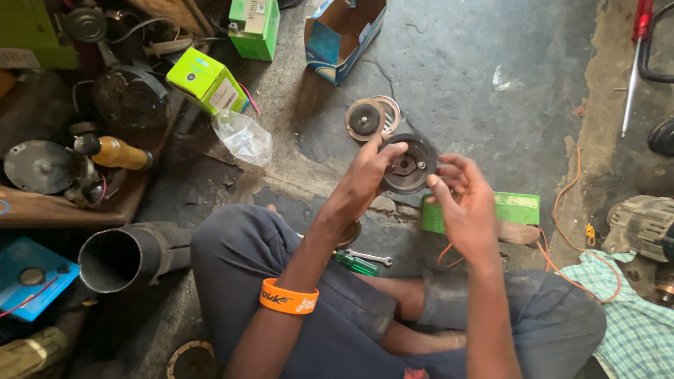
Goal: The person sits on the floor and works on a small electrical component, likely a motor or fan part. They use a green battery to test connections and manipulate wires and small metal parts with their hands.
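Concrete floor (456, 63), grey and stained, spread under everything we saw; we sat cross-legged on it in dark trousers (344, 309). At nine o'clock from our knees lay a wide metal pipe (130, 254), its open mouth toward us; above that, at ten o'clock, a wooden shelf (63, 207) carried a grey disc, a yellow-handled tool and other greasy parts. At three o'clock sat a ribbed alternator (640, 224) on a checked cloth (625, 316); an open blue carton (342, 34) stood at twelve o'clock, a lime-green box (205, 81) at eleven; a flat green box (516, 208) lay just beyond our right hand.

We held the dark round pulley hub (408, 164) up at the centre of the view, above the floor and between both hands; our left hand (365, 179) gripped its rim at nine o'clock, thumb over the top edge; our right hand (465, 200) met it at three o'clock with the thumb tip on the rim and the fingers curled loosely behind. An orange wristband (288, 297) circled the left forearm. Beyond the hub, at eleven o'clock, two smaller round plates (372, 118) lay overlapping on the floor; a small spanner (370, 257) and a green-handled screwdriver (355, 264) lay beside our knee.
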